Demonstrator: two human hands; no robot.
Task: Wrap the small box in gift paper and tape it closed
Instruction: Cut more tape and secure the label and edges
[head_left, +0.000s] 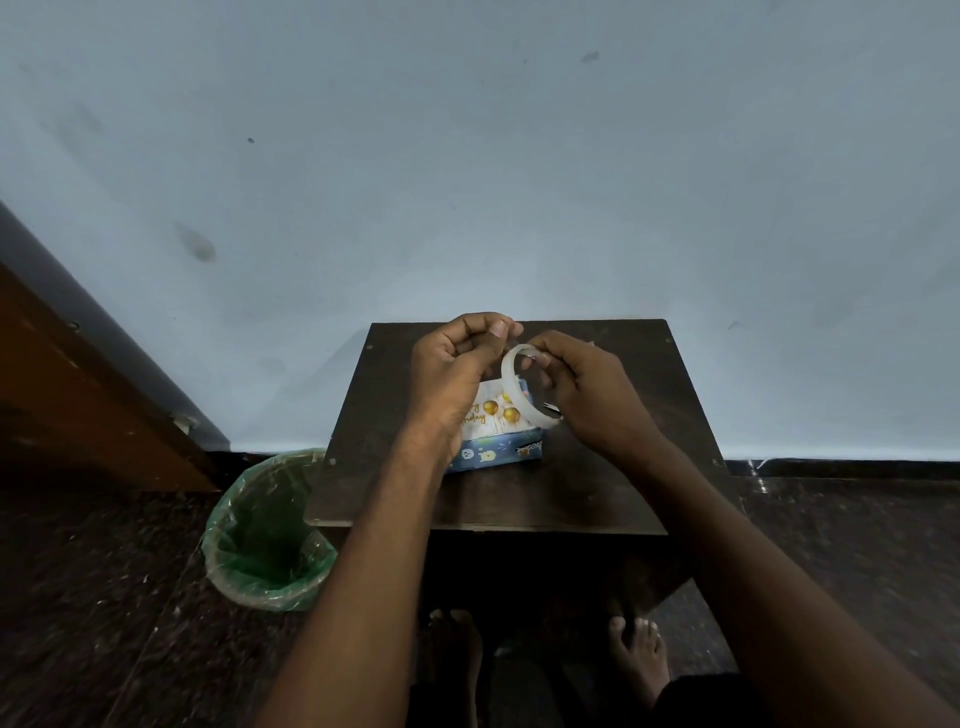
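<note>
A green-lined bin (267, 530) stood left of the dark wooden table (613, 467). The left hand (449, 371) pinched the tape's end; the right hand (584, 397) gripped the translucent tape roll (514, 384) above the paper-wrapped small box (496, 436), partly hiding it.

Both hands are raised above a dark table (519, 499). The right hand (587, 395) holds a roll of clear tape (511, 387), and the left hand (452, 369) pinches near its top. Under them lies the small box (496, 439) in blue gift paper. A green-lined bin (265, 535) stands left of the table.
</note>
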